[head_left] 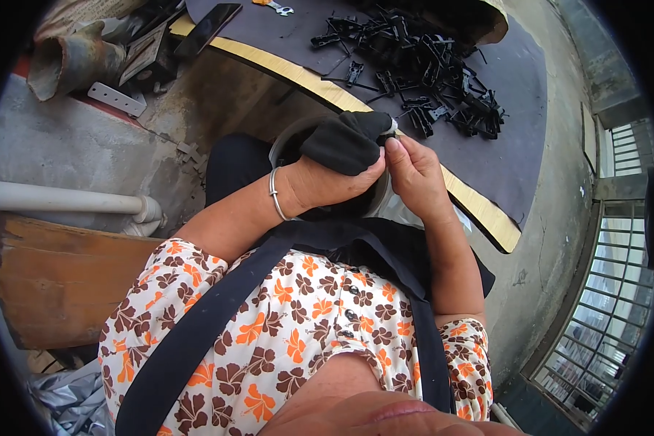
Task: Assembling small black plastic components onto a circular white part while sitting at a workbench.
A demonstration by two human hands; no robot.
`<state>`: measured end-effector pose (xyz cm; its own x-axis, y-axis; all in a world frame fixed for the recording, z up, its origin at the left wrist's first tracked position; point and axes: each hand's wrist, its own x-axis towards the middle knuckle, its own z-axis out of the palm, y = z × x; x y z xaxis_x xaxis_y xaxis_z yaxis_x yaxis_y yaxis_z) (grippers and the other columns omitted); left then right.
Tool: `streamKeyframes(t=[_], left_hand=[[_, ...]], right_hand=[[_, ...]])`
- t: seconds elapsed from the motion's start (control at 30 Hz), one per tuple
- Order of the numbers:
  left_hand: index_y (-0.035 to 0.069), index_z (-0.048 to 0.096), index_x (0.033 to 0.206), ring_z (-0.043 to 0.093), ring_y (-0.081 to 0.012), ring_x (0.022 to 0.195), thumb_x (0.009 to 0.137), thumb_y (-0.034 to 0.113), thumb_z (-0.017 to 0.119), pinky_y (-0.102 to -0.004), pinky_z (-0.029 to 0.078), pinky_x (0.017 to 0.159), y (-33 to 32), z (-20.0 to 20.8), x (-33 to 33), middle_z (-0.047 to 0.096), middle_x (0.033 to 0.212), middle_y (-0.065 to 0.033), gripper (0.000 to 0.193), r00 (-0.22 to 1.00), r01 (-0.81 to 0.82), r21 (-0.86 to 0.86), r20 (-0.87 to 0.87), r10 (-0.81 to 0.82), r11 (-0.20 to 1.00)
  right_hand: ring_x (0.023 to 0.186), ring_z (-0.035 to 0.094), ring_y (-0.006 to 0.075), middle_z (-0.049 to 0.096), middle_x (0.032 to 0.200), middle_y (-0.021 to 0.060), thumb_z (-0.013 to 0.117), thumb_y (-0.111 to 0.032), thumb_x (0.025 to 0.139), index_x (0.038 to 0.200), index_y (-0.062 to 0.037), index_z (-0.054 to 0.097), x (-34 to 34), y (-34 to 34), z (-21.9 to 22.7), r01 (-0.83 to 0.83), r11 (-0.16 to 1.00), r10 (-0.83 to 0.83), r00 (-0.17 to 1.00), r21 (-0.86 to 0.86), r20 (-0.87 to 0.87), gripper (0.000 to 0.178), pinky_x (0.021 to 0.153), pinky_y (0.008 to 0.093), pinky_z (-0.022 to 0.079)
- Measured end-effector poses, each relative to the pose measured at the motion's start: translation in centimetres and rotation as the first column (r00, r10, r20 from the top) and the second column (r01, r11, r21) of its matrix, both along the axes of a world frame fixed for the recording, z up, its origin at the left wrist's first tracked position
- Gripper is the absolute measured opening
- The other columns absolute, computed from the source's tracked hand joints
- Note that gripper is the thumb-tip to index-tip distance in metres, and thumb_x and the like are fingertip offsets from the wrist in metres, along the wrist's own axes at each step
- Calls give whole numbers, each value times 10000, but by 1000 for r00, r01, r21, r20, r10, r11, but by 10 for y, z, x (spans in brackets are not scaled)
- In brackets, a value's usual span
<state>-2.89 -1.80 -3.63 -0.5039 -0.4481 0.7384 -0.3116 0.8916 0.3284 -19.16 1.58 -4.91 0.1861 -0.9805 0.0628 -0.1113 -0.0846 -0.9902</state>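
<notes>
My left hand (pixel 325 179) is closed, its fingers covered by a black cloth (pixel 345 145) that looks like a glove or sleeve. A small white bit (pixel 393 126) shows at the far end of that cloth. Against the left thumb, my right hand (pixel 418 173) pinches with thumb and forefinger. Something small and dark seems to lie between the two hands, but the fingers mostly hide it. Both hands are above a round bucket-like container (pixel 278 151) at my lap, close to the table's near edge.
Many black clip-like parts (pixel 436 62) lie heaped on the dark-topped table (pixel 519 80), which has a pale wooden edge. A wrench (pixel 277 8) and a phone-like dark slab (pixel 208 30) are at its far left. To my left are a rusty pipe piece (pixel 76 64) and a white pipe (pixel 58 198).
</notes>
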Motion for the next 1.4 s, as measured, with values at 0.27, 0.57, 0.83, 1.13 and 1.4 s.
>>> streamKeyframes(t=[0.27, 0.57, 0.83, 1.13, 1.4], left_hand=[[-44, 554, 958, 548, -156, 785, 850, 89, 566, -285, 448, 718, -8, 5, 9, 581, 898, -91, 171, 962, 205, 607, -271, -42, 768], [-13, 495, 1177, 539, -87, 727, 890, 74, 465, -230, 457, 674, -2, -6, 2, 611, 915, -45, 302, 974, 191, 513, -204, -98, 837], [-7, 503, 1182, 525, -71, 725, 892, 80, 455, -218, 448, 657, -1, 12, 8, 609, 951, -52, 307, 898, 434, 850, -434, -68, 300], [-34, 534, 1032, 551, -131, 846, 858, 53, 510, -277, 453, 751, 2, 4, 4, 605, 963, -78, 196, 972, 235, 591, -143, -186, 772], [-25, 559, 968, 561, -210, 807, 810, 32, 544, -305, 448, 749, 0, -3, 2, 591, 931, -116, 169, 980, 192, 539, -149, -131, 820]], right_hand=[[606, 471, 65, 551, 686, -5, 579, -154, 880, 978, 21, 568, -7, 4, 22, 17, 987, -72, 934, -158, -351, 201, 571, 217, 419], [661, 489, 61, 574, 756, 12, 617, -59, 820, 939, 11, 587, -16, 2, 25, -5, 972, -63, 958, -237, -280, 141, 601, 214, 417], [647, 479, 47, 564, 720, -8, 622, -48, 823, 902, 19, 601, -28, 3, 26, -70, 942, -34, 954, -329, -299, 106, 590, 197, 402], [652, 443, 59, 523, 679, -13, 588, -125, 874, 789, 9, 558, -13, 5, 29, -10, 999, 14, 997, 51, -81, 162, 594, 216, 388], [624, 405, 77, 483, 644, -11, 481, -230, 940, 786, 11, 542, -8, 2, 13, -60, 997, 46, 969, -52, -243, 292, 573, 247, 386]])
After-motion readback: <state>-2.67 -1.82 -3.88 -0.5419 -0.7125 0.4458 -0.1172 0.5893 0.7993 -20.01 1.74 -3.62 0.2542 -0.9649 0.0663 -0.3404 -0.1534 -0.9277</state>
